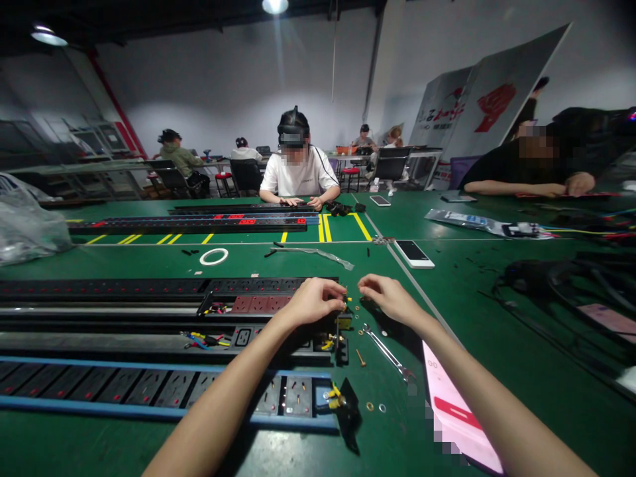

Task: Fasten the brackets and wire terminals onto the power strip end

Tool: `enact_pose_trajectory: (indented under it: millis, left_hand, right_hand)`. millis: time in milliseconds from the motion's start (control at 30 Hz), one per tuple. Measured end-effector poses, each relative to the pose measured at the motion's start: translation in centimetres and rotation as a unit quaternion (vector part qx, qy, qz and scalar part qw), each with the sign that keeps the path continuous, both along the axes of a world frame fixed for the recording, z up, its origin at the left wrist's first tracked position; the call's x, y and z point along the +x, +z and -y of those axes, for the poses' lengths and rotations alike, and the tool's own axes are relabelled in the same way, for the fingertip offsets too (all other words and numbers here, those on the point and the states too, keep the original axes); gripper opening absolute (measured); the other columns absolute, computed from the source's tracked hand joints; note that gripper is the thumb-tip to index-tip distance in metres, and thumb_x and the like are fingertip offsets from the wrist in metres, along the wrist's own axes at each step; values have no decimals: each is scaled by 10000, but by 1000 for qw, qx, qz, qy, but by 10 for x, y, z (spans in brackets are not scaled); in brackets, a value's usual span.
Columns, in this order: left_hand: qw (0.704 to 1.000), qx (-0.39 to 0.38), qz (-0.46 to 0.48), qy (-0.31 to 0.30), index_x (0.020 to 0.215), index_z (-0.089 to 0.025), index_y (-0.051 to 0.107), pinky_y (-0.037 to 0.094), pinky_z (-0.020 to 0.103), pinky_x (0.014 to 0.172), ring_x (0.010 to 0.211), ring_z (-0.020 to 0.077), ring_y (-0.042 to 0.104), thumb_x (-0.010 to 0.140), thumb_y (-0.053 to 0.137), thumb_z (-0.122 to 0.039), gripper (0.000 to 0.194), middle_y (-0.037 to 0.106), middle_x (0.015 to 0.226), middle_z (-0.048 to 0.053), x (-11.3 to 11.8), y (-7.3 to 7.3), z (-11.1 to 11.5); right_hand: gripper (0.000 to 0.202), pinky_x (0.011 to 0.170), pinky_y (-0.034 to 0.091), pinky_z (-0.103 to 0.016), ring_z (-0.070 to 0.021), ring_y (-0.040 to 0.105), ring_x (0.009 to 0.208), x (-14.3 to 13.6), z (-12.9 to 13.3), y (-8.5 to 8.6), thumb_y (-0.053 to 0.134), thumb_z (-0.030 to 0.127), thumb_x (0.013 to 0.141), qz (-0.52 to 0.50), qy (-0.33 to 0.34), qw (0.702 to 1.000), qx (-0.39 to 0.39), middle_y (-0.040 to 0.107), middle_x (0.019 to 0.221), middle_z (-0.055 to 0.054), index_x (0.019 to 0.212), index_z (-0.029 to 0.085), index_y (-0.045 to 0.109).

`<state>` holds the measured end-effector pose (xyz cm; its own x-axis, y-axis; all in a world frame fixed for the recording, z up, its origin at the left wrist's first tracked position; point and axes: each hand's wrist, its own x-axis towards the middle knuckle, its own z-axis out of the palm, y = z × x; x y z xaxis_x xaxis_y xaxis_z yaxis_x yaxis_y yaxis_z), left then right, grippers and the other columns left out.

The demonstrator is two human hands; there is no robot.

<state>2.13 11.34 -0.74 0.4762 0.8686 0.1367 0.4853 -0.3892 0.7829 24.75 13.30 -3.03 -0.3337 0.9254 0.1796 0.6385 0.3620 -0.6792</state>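
Observation:
My left hand (318,301) is closed in a pinch at the right end of a black power strip with dark red sockets (258,305); what its fingertips hold is too small to make out. A short gap to the right, my right hand (390,296) has its fingers curled together, and anything in them is hidden. Below the hands lie a wrench (387,354), a brass-coloured screw (360,358) and several small washers (370,406). Nearer to me, a blue-framed power strip (163,391) has yellow-sleeved wire ends (336,394) and a black end piece (349,417) at its right end.
A pink-screened device (457,404) lies under my right forearm. Beyond are a white phone (415,254), a white tape ring (213,256) and a clear plastic strip (318,254). Cables (546,285) spread at right. A co-worker (298,165) sits across the green table (387,444).

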Motion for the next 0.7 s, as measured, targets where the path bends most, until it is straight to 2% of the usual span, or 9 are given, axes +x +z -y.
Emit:
enact_pose_trajectory:
  millis: [133, 233, 300, 367, 433, 500, 600, 700]
  left_hand:
    - [995, -5, 97, 27, 1126, -134, 724, 534, 299, 814, 912, 212, 704, 851, 655, -302, 330, 756, 1061, 98, 3, 8, 2]
    - [991, -12, 135, 18, 1064, -129, 750, 531, 299, 817, 908, 223, 702, 851, 671, -341, 311, 763, 1029, 95, 6, 12, 4]
    - [990, -8, 138, 41, 1029, -126, 758, 531, 295, 812, 889, 222, 706, 838, 686, -346, 300, 769, 988, 94, 6, 11, 5]
    - [989, -8, 134, 69, 1078, -125, 740, 535, 290, 796, 866, 214, 710, 828, 696, -333, 328, 772, 968, 91, 5, 9, 4]
    - [990, -9, 123, 63, 1068, -130, 741, 533, 282, 791, 856, 205, 711, 829, 689, -312, 305, 774, 954, 82, 2, 7, 3]
    - [992, -1, 111, 60, 974, -134, 762, 526, 270, 792, 851, 194, 705, 830, 677, -278, 221, 775, 936, 73, 0, 6, 0]
    - [983, -31, 112, 140, 928, -126, 761, 518, 236, 651, 682, 152, 672, 821, 668, -253, 190, 769, 863, 71, -3, 5, -5]
    - [970, -82, 119, 195, 940, -102, 754, 441, 199, 473, 487, 99, 564, 811, 679, -267, 223, 752, 788, 78, -7, 3, -10]
  right_hand:
    - [246, 802, 541, -324, -213, 708, 890, -10, 4, 16, 591, 362, 845, -95, 29, 995, -17, 758, 980, -80, 983, 179, 681]
    - [267, 774, 544, -322, -211, 717, 846, -24, 11, 24, 682, 359, 766, -177, 29, 983, -34, 759, 890, -57, 969, 198, 621]
    - [297, 733, 540, -315, -206, 718, 796, -32, 15, 26, 729, 359, 724, -237, 19, 971, -41, 746, 826, -31, 921, 219, 557]
    - [297, 726, 538, -311, -199, 714, 777, -38, 19, 25, 739, 365, 718, -263, 16, 964, -37, 737, 809, -21, 862, 229, 517]
    - [262, 744, 540, -315, -196, 711, 792, -39, 22, 24, 723, 352, 732, -256, 18, 966, -30, 736, 833, -27, 862, 226, 533]
    - [227, 774, 541, -322, -198, 705, 832, -35, 23, 21, 697, 290, 732, -217, 15, 976, -20, 742, 891, -39, 920, 218, 593]
    - [222, 803, 533, -330, -200, 694, 839, -27, 23, 12, 651, 199, 706, -151, 2, 988, -27, 749, 919, -42, 926, 215, 683]
    - [119, 732, 534, -330, -200, 683, 735, -25, 21, -2, 651, 240, 718, -147, -20, 988, -49, 741, 793, -37, 819, 206, 703]
